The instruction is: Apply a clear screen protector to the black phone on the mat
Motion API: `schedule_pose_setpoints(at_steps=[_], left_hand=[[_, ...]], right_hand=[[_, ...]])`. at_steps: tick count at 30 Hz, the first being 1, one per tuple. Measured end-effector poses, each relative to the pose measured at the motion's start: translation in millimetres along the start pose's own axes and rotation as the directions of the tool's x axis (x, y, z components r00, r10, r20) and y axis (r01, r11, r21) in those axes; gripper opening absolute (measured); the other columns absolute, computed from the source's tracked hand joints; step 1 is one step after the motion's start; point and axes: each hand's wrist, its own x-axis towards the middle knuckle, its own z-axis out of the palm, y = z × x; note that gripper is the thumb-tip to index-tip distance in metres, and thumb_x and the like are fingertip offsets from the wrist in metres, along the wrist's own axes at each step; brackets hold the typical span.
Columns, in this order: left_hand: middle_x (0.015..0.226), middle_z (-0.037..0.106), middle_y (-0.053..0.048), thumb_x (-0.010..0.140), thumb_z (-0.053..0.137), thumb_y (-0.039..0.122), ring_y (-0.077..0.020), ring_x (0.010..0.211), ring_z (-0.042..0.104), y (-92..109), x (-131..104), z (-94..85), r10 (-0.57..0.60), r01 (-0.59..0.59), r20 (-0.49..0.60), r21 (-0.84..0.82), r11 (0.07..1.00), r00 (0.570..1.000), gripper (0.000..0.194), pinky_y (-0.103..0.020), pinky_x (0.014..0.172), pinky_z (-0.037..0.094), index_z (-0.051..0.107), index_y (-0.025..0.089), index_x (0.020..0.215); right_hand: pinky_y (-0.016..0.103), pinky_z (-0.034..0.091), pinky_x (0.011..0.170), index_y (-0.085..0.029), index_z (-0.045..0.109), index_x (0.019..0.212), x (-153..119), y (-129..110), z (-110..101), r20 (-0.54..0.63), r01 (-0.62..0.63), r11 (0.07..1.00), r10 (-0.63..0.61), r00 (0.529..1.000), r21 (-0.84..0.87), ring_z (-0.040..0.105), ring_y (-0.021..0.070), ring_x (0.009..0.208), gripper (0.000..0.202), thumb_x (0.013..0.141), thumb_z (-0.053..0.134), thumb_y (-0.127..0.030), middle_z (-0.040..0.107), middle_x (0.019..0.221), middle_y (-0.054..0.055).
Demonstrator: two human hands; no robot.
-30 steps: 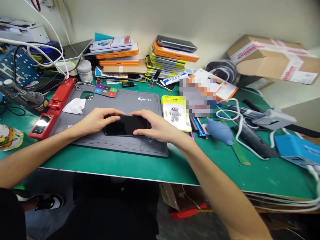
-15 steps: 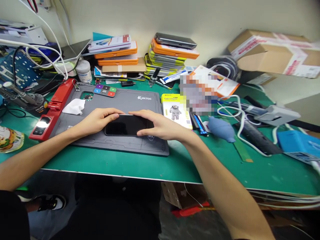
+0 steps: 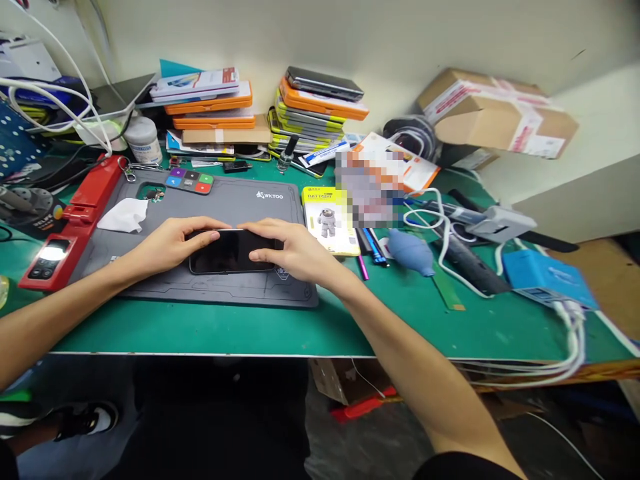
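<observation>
A black smartphone (image 3: pixel 225 253) lies screen up and sideways on a grey work mat (image 3: pixel 200 291). My left hand (image 3: pixel 187 241) grips its left end, with the thumb at the top left corner. Around the right end is my right hand (image 3: pixel 285 247), its thumb on the screen and its fingers along the far edge. A crumpled white wipe (image 3: pixel 123 215) rests on the mat to the left. Near the mat's back edge sits a small pad of coloured squares (image 3: pixel 189 181). A yellow and white battery pack (image 3: pixel 330 223) lies right of the mat.
At the left stands a red clamp tool (image 3: pixel 83 217). Stacked boxes (image 3: pixel 313 117) line the wall behind a white jar (image 3: pixel 143 141). Rightward on the green table (image 3: pixel 340 327) are a blue air blower (image 3: pixel 411 253), cables and a blue charger (image 3: pixel 547 277).
The view has turned to the right, so the table's contents appear further left. My right thumb has shifted slightly leftward over the screen. Both hands still hold the phone.
</observation>
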Motion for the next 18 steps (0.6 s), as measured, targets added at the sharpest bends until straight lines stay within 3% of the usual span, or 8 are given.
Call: schedule_pose_setpoints(at_steps=[6,11,15,18], left_hand=[[0.143,0.08,-0.005,0.091,0.081,0.069,-0.0314,0.133,0.074,6,0,1.8,0.001,0.0,0.059,-0.024,1.0,0.998,0.067,-0.043,0.122,0.054,0.077,0.028,0.144],[0.144,0.08,-0.004,0.097,0.076,0.066,-0.0322,0.141,0.071,11,2,1.2,-0.033,0.043,0.067,-0.163,0.986,0.997,0.058,-0.046,0.128,0.049,0.08,0.028,0.141],[0.138,0.082,-0.007,0.1,0.07,0.072,-0.0341,0.136,0.073,12,1,2.8,-0.078,0.094,0.07,-0.266,0.959,0.994,0.059,-0.047,0.123,0.054,0.085,0.025,0.131],[0.135,0.083,-0.009,0.106,0.059,0.074,-0.0324,0.134,0.074,10,0,4.8,-0.085,0.077,-0.017,-0.279,0.957,0.996,0.064,-0.046,0.119,0.055,0.078,0.024,0.14]], right_hand=[[0.049,0.053,0.117,-0.033,0.081,0.14,0,1,6,-0.055,0.019,0.995,-0.014,0.998,0.101,0.074,0.0282,0.127,0.042,0.099,0.073,-0.028,0.081,0.139,0.004],[0.046,0.056,0.111,-0.032,0.085,0.132,1,-2,6,-0.084,0.018,0.995,-0.01,0.996,0.1,0.077,0.0273,0.121,0.035,0.104,0.065,-0.032,0.084,0.134,0.004],[0.046,0.056,0.113,-0.034,0.085,0.13,2,-3,8,-0.091,-0.006,0.998,0.012,0.996,0.068,0.076,0.028,0.126,0.034,0.106,0.061,-0.037,0.085,0.132,0.001],[0.048,0.055,0.116,-0.032,0.083,0.13,4,-1,14,-0.128,-0.035,0.995,0.046,0.991,0.093,0.075,0.0281,0.13,0.035,0.107,0.058,-0.039,0.085,0.133,0.001]])
